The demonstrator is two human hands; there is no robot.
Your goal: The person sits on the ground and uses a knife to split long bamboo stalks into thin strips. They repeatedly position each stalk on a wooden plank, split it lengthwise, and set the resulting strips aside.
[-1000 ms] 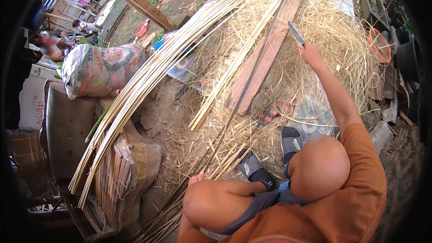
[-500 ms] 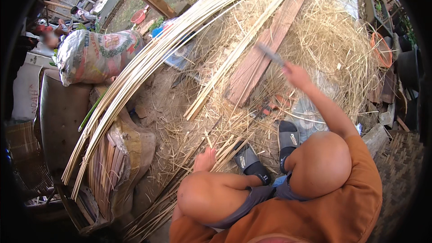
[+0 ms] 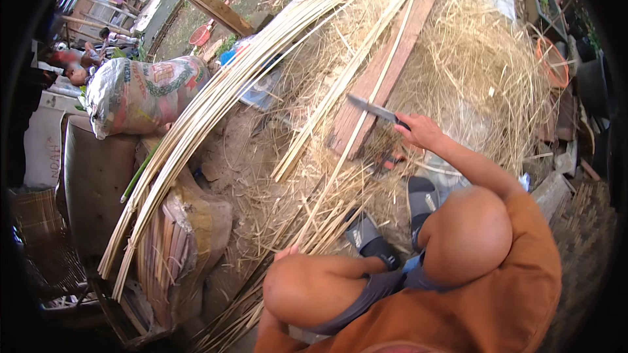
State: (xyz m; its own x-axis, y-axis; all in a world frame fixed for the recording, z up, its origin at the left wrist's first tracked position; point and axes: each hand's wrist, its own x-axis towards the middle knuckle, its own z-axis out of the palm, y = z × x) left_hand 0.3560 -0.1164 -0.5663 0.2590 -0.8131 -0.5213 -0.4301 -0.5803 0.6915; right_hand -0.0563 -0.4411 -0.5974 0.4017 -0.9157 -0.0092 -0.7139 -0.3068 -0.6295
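Observation:
My right hand (image 3: pixel 422 132) is closed round the dark handle of a knife (image 3: pixel 371 107). Its blade lies across a thin bamboo strip (image 3: pixel 350 149), over the lower part of a reddish-brown wooden board (image 3: pixel 390 68). That pale strip runs from the far end of the board down toward my left knee. At its near end my left hand (image 3: pixel 286 253) grips it, partly hidden behind the knee. Left of the board rests a bunch of split bamboo strips (image 3: pixel 340 88). Short offcuts (image 3: pixel 333 225) lie beside my sandals.
A long bundle of bamboo strips (image 3: pixel 216 91) leans over a sack (image 3: pixel 196 222) of wooden slats at left. Behind it sits a stuffed plastic sack (image 3: pixel 147 95). Curly shavings (image 3: pixel 477 65) heap up right of the board. An orange basket (image 3: pixel 553 62) stands farther right.
The knife has come down and toward me, and its blade now meets a strip lying along the board. My left hand has drawn back slightly toward my knee.

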